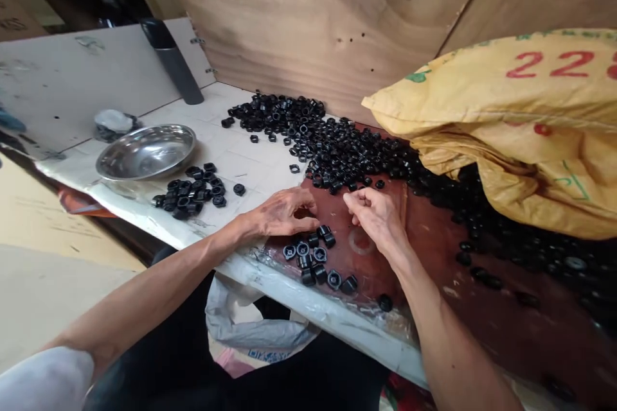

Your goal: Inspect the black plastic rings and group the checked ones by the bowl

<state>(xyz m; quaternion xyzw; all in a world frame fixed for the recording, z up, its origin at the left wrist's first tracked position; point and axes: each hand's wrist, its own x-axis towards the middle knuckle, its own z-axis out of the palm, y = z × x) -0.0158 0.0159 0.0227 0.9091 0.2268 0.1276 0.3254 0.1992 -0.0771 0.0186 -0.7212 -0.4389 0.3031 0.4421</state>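
Note:
My left hand (288, 212) rests low over the work surface, its fingers bent and the thumb held apart from them, with nothing visible in the gap. Just below its thumb lies a small group of black plastic caps (319, 254), some showing their ribbed insides. Opposite it, my right hand (376, 213) has its thumb and fingers pressed together in a pinch; whatever they may hold is hidden. Beyond both hands spreads a large heap of small black ring-shaped parts (332, 148). One black cap (384, 302) lies alone near the front edge, left of my right forearm.
A metal bowl (147, 153) stands at the left beside another pile of black caps (193, 191). Behind it is a dark bottle (173, 64). A yellow sack (501, 115) lies over the heap at right. Below the table edge hangs an open white bag (260, 327).

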